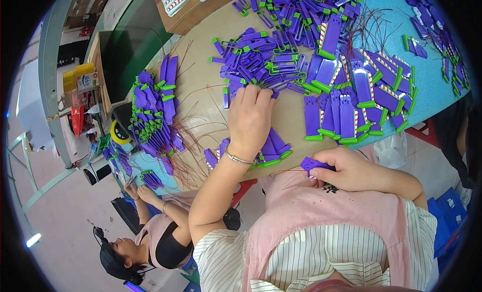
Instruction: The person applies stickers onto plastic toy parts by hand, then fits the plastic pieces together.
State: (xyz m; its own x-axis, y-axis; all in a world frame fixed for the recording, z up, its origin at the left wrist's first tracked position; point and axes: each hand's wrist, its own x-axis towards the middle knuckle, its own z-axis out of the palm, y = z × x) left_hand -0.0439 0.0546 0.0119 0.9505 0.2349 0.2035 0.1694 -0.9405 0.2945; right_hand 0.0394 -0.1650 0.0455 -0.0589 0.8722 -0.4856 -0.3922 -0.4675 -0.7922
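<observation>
My left hand [249,119] reaches over the table to the near edge of a heap of small purple loop-shaped plastic parts [251,56] with green ends. Its fingers are closed and bent down at the heap; whatever they pinch is hidden beneath them. Close to my apron, my right hand [346,167] grips a purple plastic piece [315,166] between thumb and fingers. From that piece a thin red wire [286,170] runs leftward. Below my left wrist lie a few flat purple pieces [272,144] with green edges.
Flat purple pieces with striped edges [346,116] lie right of the heap, partly on a blue mat [432,108]. Purple bundles with red wires [150,111] spread at the left, beside yellow tape [120,133]. A cardboard box [188,16] stands behind. A co-worker [160,231] works at far left.
</observation>
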